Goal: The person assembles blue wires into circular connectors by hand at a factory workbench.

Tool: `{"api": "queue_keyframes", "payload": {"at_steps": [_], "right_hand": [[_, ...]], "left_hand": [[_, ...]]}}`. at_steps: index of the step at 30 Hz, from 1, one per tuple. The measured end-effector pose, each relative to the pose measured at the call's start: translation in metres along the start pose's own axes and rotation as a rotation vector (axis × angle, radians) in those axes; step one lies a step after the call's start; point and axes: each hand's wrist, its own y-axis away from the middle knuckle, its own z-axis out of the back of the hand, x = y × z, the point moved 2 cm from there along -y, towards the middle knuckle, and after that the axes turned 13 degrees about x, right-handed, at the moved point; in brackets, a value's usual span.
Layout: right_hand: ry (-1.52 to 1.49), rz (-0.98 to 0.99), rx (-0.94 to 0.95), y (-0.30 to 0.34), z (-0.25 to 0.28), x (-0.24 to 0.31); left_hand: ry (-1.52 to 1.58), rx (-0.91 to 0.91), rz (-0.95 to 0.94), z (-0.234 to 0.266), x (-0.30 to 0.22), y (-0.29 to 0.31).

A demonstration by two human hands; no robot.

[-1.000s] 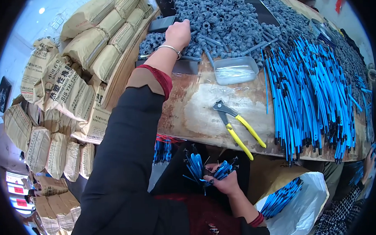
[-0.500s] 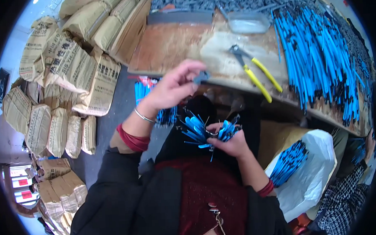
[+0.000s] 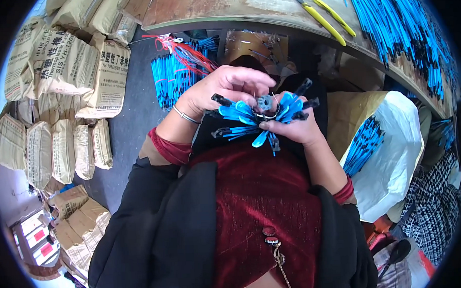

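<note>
Over my lap, my right hand grips a bundle of blue plastic strips with black tips, fanned out to both sides. A small grey ribbed plastic piece sits at the middle of the fan. From the left, my left hand reaches in, its fingers curled over the far side of that grey piece and closed at it. A dark loop, perhaps wire, shows around the strips' middle. The left fingertips are partly hidden behind the strips.
A wooden table stands ahead, with yellow-handled pliers and many blue strips. To the right is a white sack with more strips. Tied blue bundles and red cords lie left, near stacked paper sacks.
My left hand has come down and right, bringing the grey piece from above to the centre of the blue strips. The view has tilted down, so the table sits higher.
</note>
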Motion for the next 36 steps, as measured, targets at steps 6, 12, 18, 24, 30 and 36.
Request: {"api": "queue_keyframes", "payload": {"at_steps": [6, 12, 18, 24, 30, 36], "right_hand": [[-0.050, -0.089, -0.017, 0.002, 0.002, -0.003], [-0.104, -0.107, -0.018, -0.001, 0.003, -0.004], [-0.064, -0.160, -0.055, 0.000, 0.008, -0.008], [-0.117, -0.157, -0.094, 0.000, 0.007, -0.010], [-0.059, -0.135, -0.282, 0.001, 0.006, -0.010], [-0.097, -0.134, -0.371, 0.001, 0.006, -0.013]], "left_hand": [[-0.014, 0.073, -0.130, 0.006, 0.017, -0.004], [0.023, 0.094, -0.149, 0.011, 0.019, -0.007], [-0.157, 0.109, -0.186, 0.013, 0.015, -0.014], [-0.327, 0.166, -0.206, 0.017, 0.007, -0.019], [-0.271, 0.248, -0.078, 0.021, -0.005, -0.021], [-0.160, 0.068, -0.091, -0.002, -0.005, -0.022]]}}
